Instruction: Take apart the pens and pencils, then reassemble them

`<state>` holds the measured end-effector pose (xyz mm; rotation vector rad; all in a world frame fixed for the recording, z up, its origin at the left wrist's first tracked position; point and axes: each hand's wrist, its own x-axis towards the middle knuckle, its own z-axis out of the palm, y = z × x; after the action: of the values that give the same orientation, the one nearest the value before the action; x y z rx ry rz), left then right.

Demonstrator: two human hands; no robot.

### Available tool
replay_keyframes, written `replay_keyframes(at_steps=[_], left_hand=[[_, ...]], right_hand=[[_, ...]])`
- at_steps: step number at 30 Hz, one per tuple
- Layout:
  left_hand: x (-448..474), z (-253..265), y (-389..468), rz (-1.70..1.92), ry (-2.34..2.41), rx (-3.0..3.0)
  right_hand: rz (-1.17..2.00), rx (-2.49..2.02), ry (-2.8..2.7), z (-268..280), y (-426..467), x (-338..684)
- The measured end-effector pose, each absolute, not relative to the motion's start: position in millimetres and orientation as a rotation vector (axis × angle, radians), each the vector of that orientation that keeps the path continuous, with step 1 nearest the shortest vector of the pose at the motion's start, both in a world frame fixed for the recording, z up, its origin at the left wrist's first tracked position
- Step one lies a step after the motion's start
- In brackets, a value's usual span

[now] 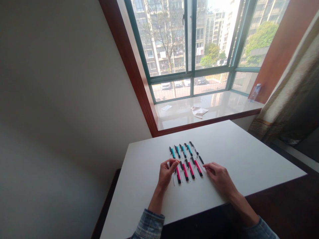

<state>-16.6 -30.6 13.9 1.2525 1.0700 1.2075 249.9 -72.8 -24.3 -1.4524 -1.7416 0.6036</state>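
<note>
My left hand (166, 172) is closed at the left end of the pen rows, with a small white stick-like piece (168, 164) poking out of its grip. My right hand (220, 177) is pinched at the right end of the rows, its fingertips beside a black pen part (201, 160); what they hold, if anything, is too small to make out. Between the hands lie several pink pen barrels (184, 170) with black ends. Behind them is a row of blue pen barrels (178, 151) with black parts. Thin clear sticks lie among the barrels.
The parts lie on a white table (139, 186). Beyond its far edge is a windowsill (219, 103) with a crumpled white cloth (199, 111), a paper (166, 108) and a clear bottle (255, 92). A curtain (281, 89) hangs at the right; a wall stands left.
</note>
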Motion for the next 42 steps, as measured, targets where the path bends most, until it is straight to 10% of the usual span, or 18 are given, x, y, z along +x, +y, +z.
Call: replay_keyframes(at_steps=[42], left_hand=[[-16.0,14.3,-30.3,1.197,1.059,1.248]], right_hand=[[0.518,-1.235,-1.986,-38.5,-62.7,258.8]])
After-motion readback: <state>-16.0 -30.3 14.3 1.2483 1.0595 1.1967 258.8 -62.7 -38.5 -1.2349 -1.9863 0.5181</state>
